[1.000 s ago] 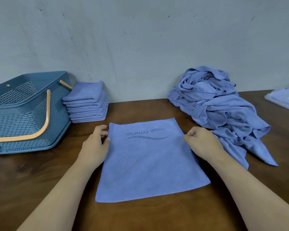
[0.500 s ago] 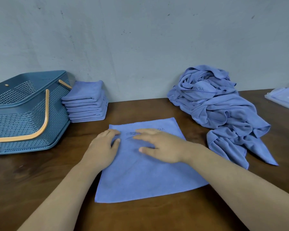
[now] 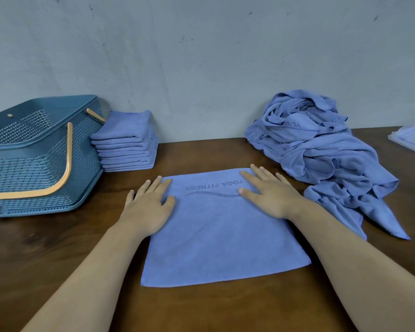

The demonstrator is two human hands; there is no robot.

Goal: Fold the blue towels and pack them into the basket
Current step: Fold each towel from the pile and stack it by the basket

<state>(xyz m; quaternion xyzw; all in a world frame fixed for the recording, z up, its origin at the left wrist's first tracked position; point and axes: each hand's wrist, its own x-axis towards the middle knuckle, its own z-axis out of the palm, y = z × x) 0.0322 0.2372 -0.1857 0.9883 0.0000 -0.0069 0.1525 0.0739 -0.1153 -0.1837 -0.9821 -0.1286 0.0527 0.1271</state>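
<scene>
A blue towel printed "YOGA FITNESS" lies spread flat on the brown table in front of me. My left hand rests palm down on its far left edge, fingers apart. On the towel's far right corner my right hand lies flat, fingers spread. A stack of several folded blue towels stands against the wall at the left. Beside that stack sits the blue mesh basket with orange handles. A heap of unfolded blue towels lies at the right.
A clear plastic lid or container sits at the far right edge of the table. A grey wall closes off the back of the table.
My right hand has slid across the towel from its left-centre to its far right corner, smoothing it. My left hand has stayed at the left edge, its fingers now spread flat.
</scene>
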